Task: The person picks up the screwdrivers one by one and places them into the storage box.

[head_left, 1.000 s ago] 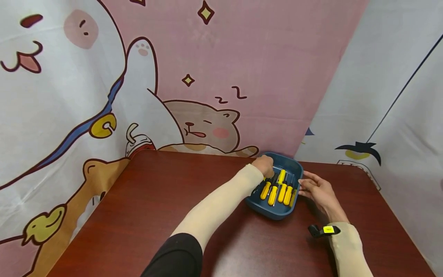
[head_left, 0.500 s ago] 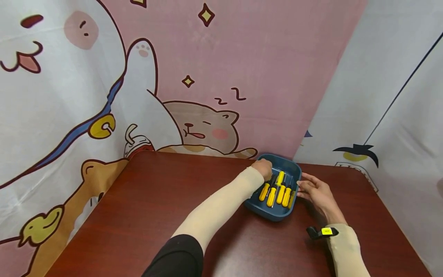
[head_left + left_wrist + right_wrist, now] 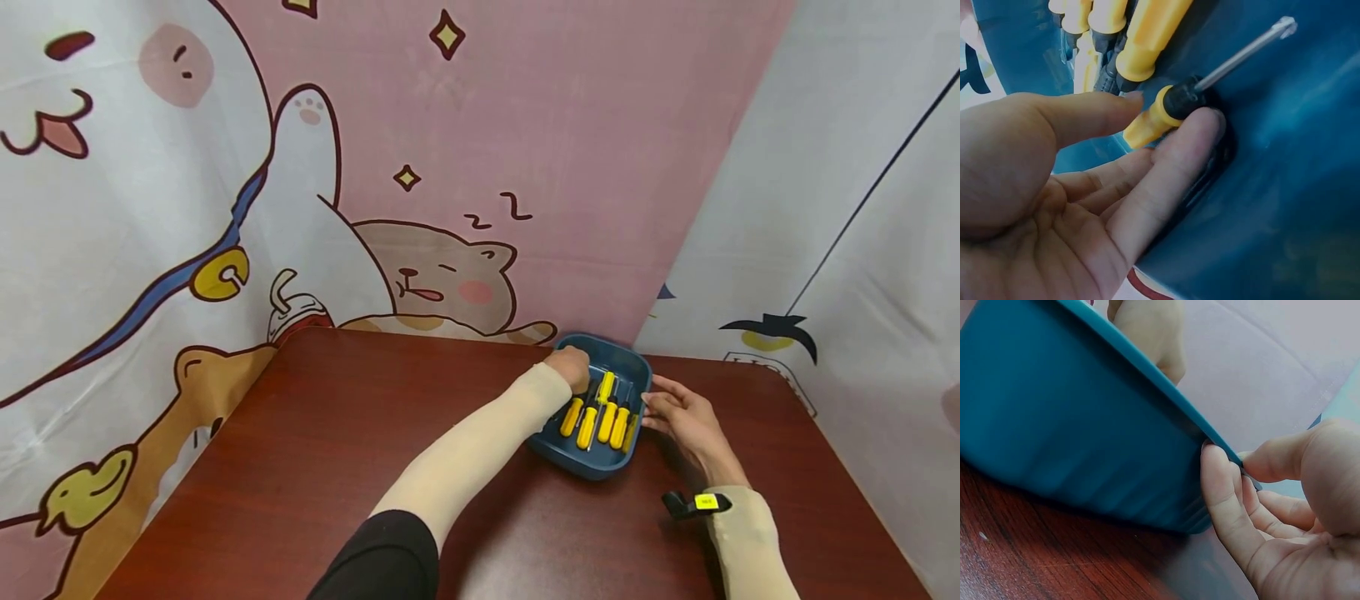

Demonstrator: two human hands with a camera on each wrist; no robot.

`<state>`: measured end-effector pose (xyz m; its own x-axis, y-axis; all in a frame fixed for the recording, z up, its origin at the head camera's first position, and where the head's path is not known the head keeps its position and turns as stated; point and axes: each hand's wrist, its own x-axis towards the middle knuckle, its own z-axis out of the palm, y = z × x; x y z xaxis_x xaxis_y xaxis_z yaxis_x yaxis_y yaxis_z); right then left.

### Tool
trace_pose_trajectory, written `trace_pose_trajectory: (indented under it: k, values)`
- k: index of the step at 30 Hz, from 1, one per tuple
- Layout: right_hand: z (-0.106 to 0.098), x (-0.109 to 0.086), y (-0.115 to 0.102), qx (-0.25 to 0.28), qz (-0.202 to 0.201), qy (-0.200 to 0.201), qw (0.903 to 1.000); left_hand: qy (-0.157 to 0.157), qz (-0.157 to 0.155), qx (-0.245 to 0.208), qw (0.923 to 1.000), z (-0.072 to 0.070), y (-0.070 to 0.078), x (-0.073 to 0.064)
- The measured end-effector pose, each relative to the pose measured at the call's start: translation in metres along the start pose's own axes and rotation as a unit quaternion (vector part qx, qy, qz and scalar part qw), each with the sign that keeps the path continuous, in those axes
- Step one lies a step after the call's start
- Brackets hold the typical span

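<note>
A dark blue plastic tray (image 3: 581, 465) stands near the table's back edge. Inside it lie several screwdrivers (image 3: 587, 430) with yellow handles and black collars. My left hand (image 3: 570, 368) reaches into the tray's left side; in the left wrist view its thumb and fingers are around the yellow handle of one screwdriver (image 3: 1159, 119), the index fingertip at the black collar. That screwdriver's metal shaft points away from the palm, while the head view hides it behind the hand. My right hand (image 3: 693, 425) pinches the tray's right rim between thumb and fingers.
The tray rests on a reddish-brown wooden table (image 3: 337, 433). Directly behind rises a cloth backdrop (image 3: 600, 167) printed with cartoon animals, close to the tray's far side. A black strap device (image 3: 696, 503) sits on the right wrist.
The view has shifted slightly. Both hands keep nearly the same places, the left inside the tray and the right at its rim.
</note>
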<state>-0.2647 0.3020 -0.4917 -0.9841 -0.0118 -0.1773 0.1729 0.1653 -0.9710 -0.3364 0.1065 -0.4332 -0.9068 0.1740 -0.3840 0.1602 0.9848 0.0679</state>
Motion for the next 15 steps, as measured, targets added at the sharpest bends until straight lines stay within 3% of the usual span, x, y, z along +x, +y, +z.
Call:
trace_pose_trajectory:
  k: [4, 8, 15]
  values:
    - [-0.0001, 0.0005, 0.0023, 0.001, -0.001, 0.001, 1.0, 0.001, 0.008, -0.018, 0.9998, 0.0043, -0.0015, 0.0057]
    - [-0.0009, 0.0008, 0.0029, 0.005, -0.005, -0.002, 1.0, 0.005, 0.002, -0.011, 0.9999, 0.0024, 0.0003, 0.0004]
    - [-0.0001, 0.0017, 0.0013, 0.017, -0.005, -0.006, 0.9998, 0.03, 0.027, -0.005, 0.9992, 0.0004, -0.004, -0.0025]
